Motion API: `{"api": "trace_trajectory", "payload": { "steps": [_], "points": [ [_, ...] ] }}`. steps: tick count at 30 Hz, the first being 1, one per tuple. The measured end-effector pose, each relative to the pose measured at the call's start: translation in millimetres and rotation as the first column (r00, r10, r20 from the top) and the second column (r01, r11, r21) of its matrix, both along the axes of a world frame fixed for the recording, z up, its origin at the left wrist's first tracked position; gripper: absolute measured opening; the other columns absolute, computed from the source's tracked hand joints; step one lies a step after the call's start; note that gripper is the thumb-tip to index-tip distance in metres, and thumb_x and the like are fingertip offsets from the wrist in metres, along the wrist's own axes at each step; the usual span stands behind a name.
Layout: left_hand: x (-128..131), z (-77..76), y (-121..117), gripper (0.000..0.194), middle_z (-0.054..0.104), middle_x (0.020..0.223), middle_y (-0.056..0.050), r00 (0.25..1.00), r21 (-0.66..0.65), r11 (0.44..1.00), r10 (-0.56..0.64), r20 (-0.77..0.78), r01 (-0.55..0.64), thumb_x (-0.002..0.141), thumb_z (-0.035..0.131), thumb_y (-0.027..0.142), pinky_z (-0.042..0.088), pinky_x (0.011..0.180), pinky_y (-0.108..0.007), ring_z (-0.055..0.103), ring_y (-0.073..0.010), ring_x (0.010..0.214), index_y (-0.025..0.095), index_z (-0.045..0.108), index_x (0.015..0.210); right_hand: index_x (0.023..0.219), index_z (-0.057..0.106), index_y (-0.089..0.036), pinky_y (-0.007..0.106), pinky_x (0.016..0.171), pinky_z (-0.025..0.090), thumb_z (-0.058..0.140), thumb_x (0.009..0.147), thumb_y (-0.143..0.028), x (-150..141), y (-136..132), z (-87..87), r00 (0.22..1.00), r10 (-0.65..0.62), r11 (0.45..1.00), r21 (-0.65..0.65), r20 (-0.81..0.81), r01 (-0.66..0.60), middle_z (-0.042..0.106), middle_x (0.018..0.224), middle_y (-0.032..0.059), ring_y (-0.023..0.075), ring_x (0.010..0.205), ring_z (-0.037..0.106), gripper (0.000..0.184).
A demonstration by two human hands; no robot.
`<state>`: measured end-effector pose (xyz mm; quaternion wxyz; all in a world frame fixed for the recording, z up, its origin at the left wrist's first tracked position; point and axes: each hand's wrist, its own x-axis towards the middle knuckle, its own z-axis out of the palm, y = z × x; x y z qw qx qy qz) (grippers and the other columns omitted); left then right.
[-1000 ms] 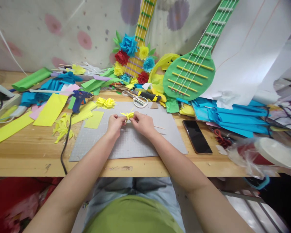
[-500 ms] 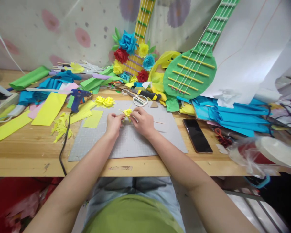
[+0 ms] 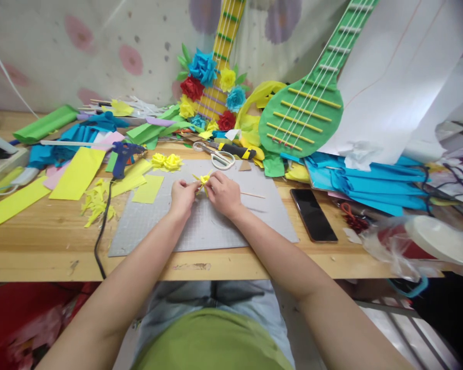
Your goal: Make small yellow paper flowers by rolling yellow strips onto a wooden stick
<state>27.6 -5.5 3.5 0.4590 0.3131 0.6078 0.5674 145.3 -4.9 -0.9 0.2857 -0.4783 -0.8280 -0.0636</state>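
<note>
Taking the held paper as the centre of a clock, with 12 pointing away from the person, a wooden table (image 3: 61,246) spans the scene. A green paper-covered stringed instrument (image 3: 303,123) leans at 2 o'clock, and a yellow stringed instrument (image 3: 223,46), trimmed with blue, red and yellow flowers, stands at 12. The grey cutting mat (image 3: 216,231) lies under both hands. Folded blue paper (image 3: 374,185) is stacked at 3, with a dark-screened phone (image 3: 314,216) nearer, between 3 and 4. A yellow sheet (image 3: 78,173) lies at 9.

The left hand (image 3: 183,197) pinches the paper from the 8 o'clock side; the right hand (image 3: 224,192) grips it from the 4 o'clock side, fingers curled — both are occupied.

A blue glue gun (image 3: 123,156) sits between 9 and 10, its cord running towards the table's near edge. Pale-handled scissors (image 3: 223,161) lie between 1 and 2, and yellow paper flowers (image 3: 166,162) rest at 10. A thin stick (image 3: 253,195) juts from the right hand towards 3; whether it joins the paper is hidden. Smallest is the yellow paper piece (image 3: 204,179) itself — spiky, petal-like, between the fingertips above the mat.
</note>
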Motion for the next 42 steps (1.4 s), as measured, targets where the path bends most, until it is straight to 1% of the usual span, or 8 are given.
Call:
{"api": "trace_trajectory", "payload": {
  "steps": [6,17,21,26,32,36,39,42],
  "points": [
    [-1.9,-1.9,1.2,0.041,0.049,0.058,0.006,0.999,0.015,0.999,0.027,0.034,-0.028,0.049,0.063,0.023,0.024,0.037,-0.016,0.048,-0.0087,0.05,0.02,0.034,0.078,0.081,0.055,-0.019,0.025,0.067,0.034,0.038,0.087,-0.028,0.3,1.7,-2.9,0.999,0.017,1.0,0.026,-0.031,-0.016,0.057,0.092,0.0048,0.0143,0.084,0.049,0.02],
    [-7.9,-4.5,3.3,0.041,0.047,0.049,0.008,0.986,0.083,0.995,-0.067,0.155,0.055,0.046,0.062,0.018,0.028,0.043,-0.017,0.044,-0.0056,0.044,0.02,0.027,0.067,0.079,0.053,-0.02,0.025,0.065,0.036,0.045,0.082,-0.026,-4.5,-4.4,3.8,0.996,-0.037,0.998,-0.059,-0.081,0.032,0.055,0.091,0.0041,0.0153,0.083,0.05,0.012],
    [-6.1,-3.6,2.3,0.039,0.047,0.048,0.008,0.989,0.091,0.995,-0.051,0.137,0.038,0.047,0.061,0.017,0.029,0.042,-0.017,0.041,-0.0045,0.041,0.02,0.026,0.064,0.08,0.053,-0.02,0.025,0.065,0.036,0.044,0.083,-0.025,-4.7,-4.0,4.2,0.997,-0.031,0.997,-0.074,-0.065,0.026,0.055,0.091,0.0042,0.0156,0.085,0.05,0.011],
    [-4.2,-2.3,0.1,0.038,0.052,0.055,0.005,0.995,0.074,0.997,0.012,0.094,-0.019,0.05,0.064,0.022,0.029,0.04,-0.017,0.047,-0.007,0.047,0.02,0.03,0.065,0.084,0.053,-0.019,0.025,0.068,0.036,0.044,0.084,-0.029,0.8,-0.4,4.1,0.999,-0.018,0.998,-0.068,-0.041,0.015,0.055,0.094,0.0047,0.0161,0.086,0.049,0.013],
    [-0.2,-5.1,-1.9,0.035,0.048,0.059,0.006,0.998,0.118,0.991,0.067,-0.014,-0.065,0.057,0.064,0.033,0.033,0.039,-0.017,0.051,-0.0089,0.05,0.02,0.036,0.073,0.086,0.052,-0.019,0.026,0.067,0.036,0.04,0.085,-0.026,5.2,3.6,2.1,1.0,-0.03,0.996,-0.082,-0.001,0.03,0.054,0.091,0.0059,0.0165,0.084,0.048,0.013],
    [-0.1,-9.7,-3.3,0.041,0.055,0.069,0.003,0.98,0.201,0.98,0.05,-0.193,-0.01,0.056,0.066,0.031,0.042,0.052,-0.021,0.056,-0.0104,0.063,0.02,0.036,0.081,0.084,0.052,-0.019,0.025,0.067,0.036,0.04,0.085,-0.025,3.8,3.9,0.4,0.999,-0.038,0.995,-0.098,-0.02,0.035,0.054,0.089,0.0058,0.0163,0.084,0.048,0.013],
    [-2.3,-11.9,-4.2,0.042,0.057,0.071,0.003,0.908,0.26,0.965,0.082,-0.411,0.031,0.055,0.066,0.024,0.043,0.066,-0.024,0.057,-0.0106,0.07,0.021,0.036,0.083,0.084,0.052,-0.018,0.025,0.067,0.036,0.041,0.085,-0.025,2.7,3.7,-0.6,0.999,-0.049,0.993,-0.11,-0.023,0.046,0.054,0.089,0.0057,0.0161,0.083,0.048,0.013],
    [-3.9,-11.2,-6.4,0.04,0.059,0.072,0.004,0.819,0.247,0.967,0.088,-0.568,0.068,0.059,0.064,0.023,0.041,0.068,-0.025,0.058,-0.0117,0.071,0.022,0.036,0.087,0.084,0.052,-0.018,0.025,0.065,0.035,0.041,0.085,-0.025,2.0,3.5,-1.5,0.998,-0.058,0.991,-0.119,-0.014,0.056,0.054,0.089,0.0057,0.0163,0.083,0.049,0.013]
  ]
}}
